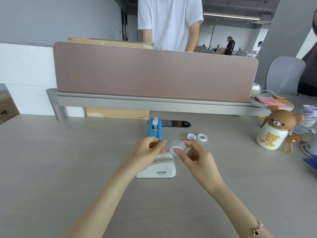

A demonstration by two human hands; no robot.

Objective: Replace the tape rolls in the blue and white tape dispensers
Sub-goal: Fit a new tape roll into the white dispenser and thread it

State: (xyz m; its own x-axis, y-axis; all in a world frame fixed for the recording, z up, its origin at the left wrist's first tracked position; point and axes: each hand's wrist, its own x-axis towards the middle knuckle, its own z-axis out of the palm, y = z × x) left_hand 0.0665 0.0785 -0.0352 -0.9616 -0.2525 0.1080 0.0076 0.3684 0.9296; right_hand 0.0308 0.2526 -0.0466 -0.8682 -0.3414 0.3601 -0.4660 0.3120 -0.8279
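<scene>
A white tape dispenser (158, 168) marked VIVID lies on the grey desk just below my hands, with no roll visible in it. My right hand (192, 154) holds a clear tape roll (178, 146) between thumb and fingers above the dispenser. My left hand (148, 148) is pinched shut close to the roll's left side; whether it grips the tape's end I cannot tell. Behind my hands stands the blue tape dispenser (154, 128) with a roll seated in it. Two small white rings (191, 136) (202, 137) lie on the desk to the right.
A pink divider panel (154, 73) on a grey rail runs across the back of the desk. A bear-topped bottle (274, 133) with a keychain stands at the right among packets and clutter. A person in a white shirt stands behind the divider.
</scene>
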